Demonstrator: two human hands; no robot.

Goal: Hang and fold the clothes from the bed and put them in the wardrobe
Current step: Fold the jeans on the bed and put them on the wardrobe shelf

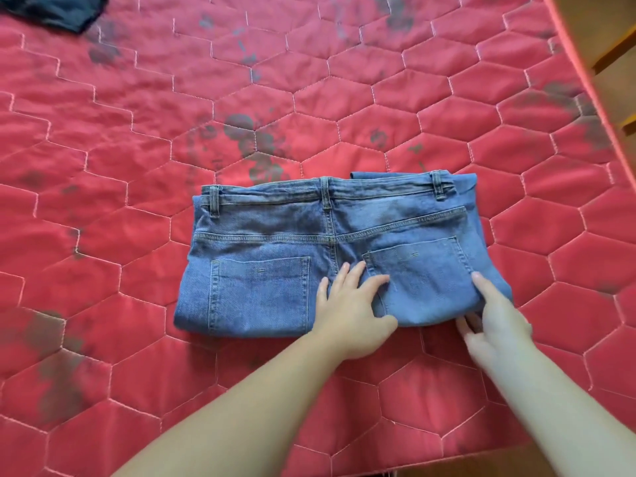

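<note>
A pair of blue jeans (275, 256) lies folded on the red quilted bed (137, 132), back pockets up and waistband at the far side. My left hand (351, 308) rests flat on the jeans near the centre seam, fingers spread. At the near right corner my right hand (488, 318) pinches the folded edge, thumb on top and fingers tucked under the denim.
A dark garment (51, 10) lies at the far left corner of the bed. The bed's right edge (585, 80) curves down beside a wooden floor, where some yellow wooden pieces (616, 53) show.
</note>
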